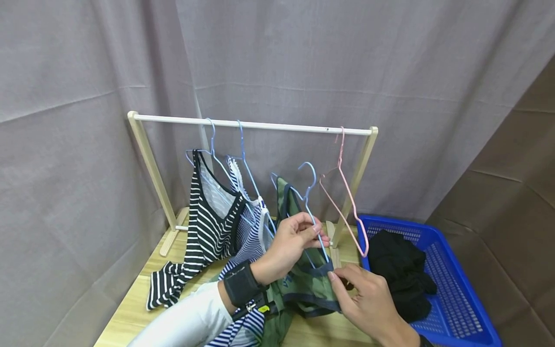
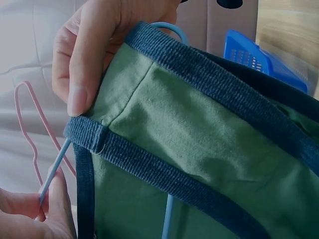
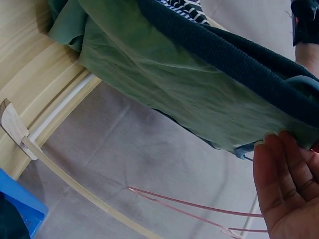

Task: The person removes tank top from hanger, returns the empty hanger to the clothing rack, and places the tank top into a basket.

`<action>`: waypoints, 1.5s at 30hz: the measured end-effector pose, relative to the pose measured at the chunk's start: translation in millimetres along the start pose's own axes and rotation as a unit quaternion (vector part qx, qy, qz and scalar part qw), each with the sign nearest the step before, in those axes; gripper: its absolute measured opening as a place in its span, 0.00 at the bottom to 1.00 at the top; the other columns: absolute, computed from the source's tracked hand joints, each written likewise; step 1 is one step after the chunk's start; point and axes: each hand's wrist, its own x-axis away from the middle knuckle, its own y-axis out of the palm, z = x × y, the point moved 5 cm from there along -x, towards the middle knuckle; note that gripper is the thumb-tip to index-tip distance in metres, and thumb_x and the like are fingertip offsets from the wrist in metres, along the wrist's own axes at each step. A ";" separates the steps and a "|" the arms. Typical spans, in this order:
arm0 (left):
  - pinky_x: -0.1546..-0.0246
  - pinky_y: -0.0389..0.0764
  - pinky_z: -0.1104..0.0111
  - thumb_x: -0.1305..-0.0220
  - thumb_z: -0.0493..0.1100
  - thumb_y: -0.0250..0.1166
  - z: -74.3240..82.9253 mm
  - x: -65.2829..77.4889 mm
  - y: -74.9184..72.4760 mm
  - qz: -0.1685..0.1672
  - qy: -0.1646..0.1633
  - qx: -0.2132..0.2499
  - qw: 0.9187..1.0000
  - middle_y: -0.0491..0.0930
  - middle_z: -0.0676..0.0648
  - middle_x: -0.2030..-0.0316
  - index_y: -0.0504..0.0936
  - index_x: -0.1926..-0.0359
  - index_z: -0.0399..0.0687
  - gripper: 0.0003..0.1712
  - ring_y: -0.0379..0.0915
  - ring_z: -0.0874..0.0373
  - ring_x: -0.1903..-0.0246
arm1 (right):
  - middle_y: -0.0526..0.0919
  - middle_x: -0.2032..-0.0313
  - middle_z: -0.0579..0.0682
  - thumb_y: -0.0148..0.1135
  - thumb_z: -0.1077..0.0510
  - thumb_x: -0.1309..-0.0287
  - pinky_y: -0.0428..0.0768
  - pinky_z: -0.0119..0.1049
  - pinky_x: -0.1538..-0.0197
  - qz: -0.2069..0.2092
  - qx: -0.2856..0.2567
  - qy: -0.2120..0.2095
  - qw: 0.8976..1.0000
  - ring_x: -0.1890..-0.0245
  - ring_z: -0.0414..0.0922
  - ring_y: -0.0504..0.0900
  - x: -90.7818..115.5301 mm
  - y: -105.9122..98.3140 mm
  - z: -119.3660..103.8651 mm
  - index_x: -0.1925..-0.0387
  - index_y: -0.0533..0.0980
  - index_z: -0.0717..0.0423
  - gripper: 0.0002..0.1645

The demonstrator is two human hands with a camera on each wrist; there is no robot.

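Two bare hands work at a green garment point(image 1: 303, 284) with dark blue trim, and I watch them from afar through the head and wrist cameras. The left hand point(image 1: 299, 236), below a white sleeve point(image 1: 186, 318) and a black wrist device point(image 1: 242, 283), pinches the wire of a light blue hanger point(image 1: 314, 178) between thumb and fingers. The right hand point(image 1: 368, 299) is clamped on the garment too, its thumb and fingers pinching the cloth at one shoulder, near the end of that hanger. In the left wrist view I see the blue wire run in under the trim there. The garment's other shoulder sits on the opposite end of the hanger, and its lower part reaches down to the wooden table point(image 1: 130, 313). The hanger's hook stands apart from the white rail point(image 1: 282, 126) of a small rack, in front of it.

On that rail, to the left, hang a black-and-white striped top point(image 1: 199, 217) and, beside it, a blue-and-white striped garment point(image 1: 249, 238), each on a blue hanger of its own. Near the rail's right end hangs a bare pink hanger point(image 1: 347, 187). Right of the rack I make out a blue basket point(image 1: 470, 294) holding black cloth point(image 1: 399, 274); grey curtain point(image 1: 338, 58) spans the background
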 end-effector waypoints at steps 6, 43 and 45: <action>0.48 0.93 0.65 0.20 0.31 0.57 2.8 -0.6 1.0 -0.001 0.006 0.002 1.000 0.82 0.49 0.63 0.76 0.51 0.29 0.06 0.87 0.61 0.61 | 0.85 0.75 0.38 0.74 0.73 0.51 0.79 0.21 0.74 0.002 0.004 0.008 1.000 0.76 0.27 0.76 1.8 -1.8 -0.7 0.69 0.85 0.48 0.16; 0.51 0.92 0.71 0.20 0.32 0.56 19.8 -13.7 1.5 0.008 0.026 -0.001 1.000 0.82 0.51 0.66 0.75 0.51 0.27 0.07 0.88 0.63 0.62 | 0.84 0.74 0.38 0.70 0.65 0.38 0.72 0.15 0.75 0.028 -0.036 -0.040 0.998 0.75 0.25 0.71 17.5 -11.2 1.1 0.69 0.84 0.46 0.10; 0.51 0.92 0.70 0.20 0.31 0.56 21.2 -14.5 1.2 0.009 0.027 -0.002 1.000 0.82 0.51 0.66 0.74 0.50 0.25 0.08 0.88 0.63 0.63 | 0.82 0.74 0.37 0.70 0.64 0.35 0.72 0.15 0.74 0.027 -0.041 -0.043 0.998 0.75 0.25 0.71 18.4 -11.1 0.7 0.69 0.83 0.45 0.10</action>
